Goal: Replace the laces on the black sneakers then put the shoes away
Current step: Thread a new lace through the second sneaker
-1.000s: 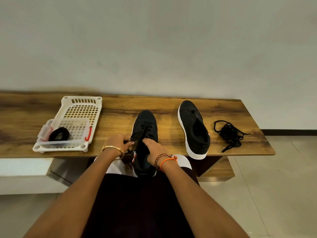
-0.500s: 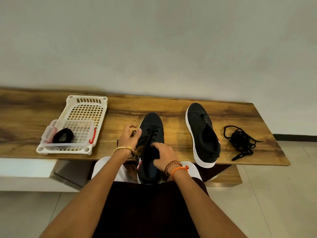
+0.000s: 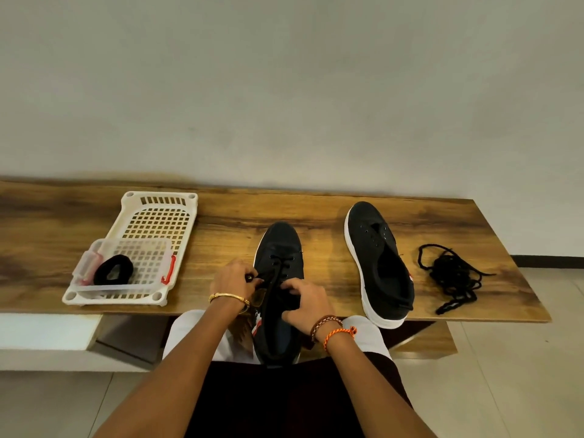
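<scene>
Bench (image 3: 94,222) holds everything, shelf below it. Tray (image 3: 159,202) at left, with a clear box (image 3: 126,287) in it holding a coiled lace (image 3: 114,269) (judged the spare for the second shoe). Right shoe (image 3: 377,263) lies unlaced, eyelets bare, near the bench's right end. Loose lace pile (image 3: 448,273) just beside it, probably the old laces, already pulled. Middle shoe (image 3: 278,248) sits toe on the bench, heel toward the person's lap, partly laced: lace crosses the lower eyelets only. Left hand (image 3: 234,279) pinches a lace end (image 3: 251,277) at the shoe's left side. Right hand (image 3: 305,300) is curled on the tongue area, fingers seeming to pinch lace too. Roughly under halfway: finish this shoe, lace the other, stow both.
</scene>
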